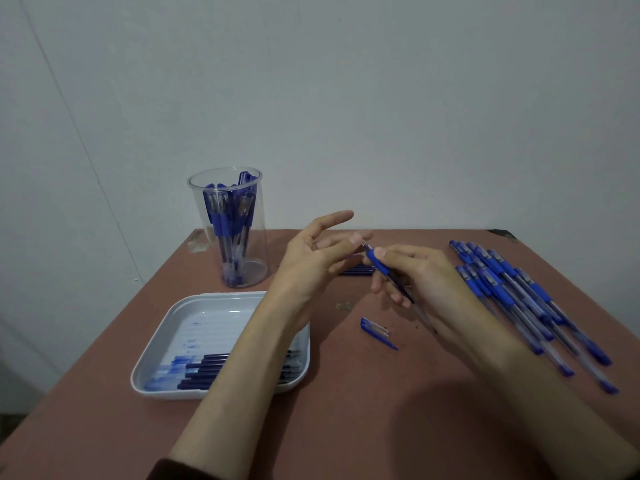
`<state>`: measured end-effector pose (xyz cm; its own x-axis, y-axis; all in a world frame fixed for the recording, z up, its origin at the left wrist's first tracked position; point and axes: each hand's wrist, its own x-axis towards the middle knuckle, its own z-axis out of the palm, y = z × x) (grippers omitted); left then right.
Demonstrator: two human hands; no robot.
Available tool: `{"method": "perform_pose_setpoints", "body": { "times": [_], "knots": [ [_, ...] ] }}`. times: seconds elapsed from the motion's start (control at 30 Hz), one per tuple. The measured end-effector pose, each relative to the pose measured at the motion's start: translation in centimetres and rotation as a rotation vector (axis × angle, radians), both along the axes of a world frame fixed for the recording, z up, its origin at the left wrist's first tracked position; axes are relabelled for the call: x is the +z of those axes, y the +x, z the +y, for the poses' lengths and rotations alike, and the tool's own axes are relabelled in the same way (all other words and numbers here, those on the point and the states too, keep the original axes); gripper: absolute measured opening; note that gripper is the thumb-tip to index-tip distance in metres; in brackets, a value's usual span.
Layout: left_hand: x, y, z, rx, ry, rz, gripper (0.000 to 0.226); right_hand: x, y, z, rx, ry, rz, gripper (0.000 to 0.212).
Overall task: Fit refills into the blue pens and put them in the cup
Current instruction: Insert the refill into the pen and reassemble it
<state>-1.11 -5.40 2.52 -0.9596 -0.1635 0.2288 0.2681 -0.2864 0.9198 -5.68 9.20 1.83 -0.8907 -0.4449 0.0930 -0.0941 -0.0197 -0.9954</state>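
My right hand [426, 278] grips an uncapped blue pen [381, 266] by its blue grip, with the metal tip pointing up and left. My left hand [311, 258] is beside the tip; thumb and a finger pinch the tip piece while the index finger sticks out straight. A blue pen cap [375, 331] lies on the table below my hands. The clear plastic cup [256, 271] at the back left holds several capped blue pens. A white tray [162, 341] in front of it holds several dark blue refills [207, 370], partly hidden by my left forearm.
A pile of several capped blue pens [519, 299] lies on the right side of the reddish-brown table [346, 427]. A few more refills [356, 270] lie behind my hands. A grey wall stands just behind the table's far edge.
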Motion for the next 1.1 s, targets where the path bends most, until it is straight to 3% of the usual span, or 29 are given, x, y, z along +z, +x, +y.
{"method": "perform_pose_setpoints", "body": {
  "times": [0.23,0.57,0.9,1.1],
  "knots": [
    [-0.48,-0.30,0.07,0.075,-0.082,-0.040,0.040,0.20,0.21,0.21,0.030,-0.053,0.036,0.019],
    [-0.47,-0.22,0.02,0.063,-0.141,-0.091,0.013,-0.08,0.17,-0.04,-0.006,-0.055,0.072,0.015],
    [-0.37,-0.11,-0.04,0.132,-0.128,-0.113,0.018,-0.01,-0.08,0.26,-0.006,-0.126,0.063,0.016],
    [-0.47,-0.15,0.27,0.101,-0.166,-0.123,0.015,-0.28,0.06,0.19,-0.057,-0.019,0.141,0.009]
  ]
}}
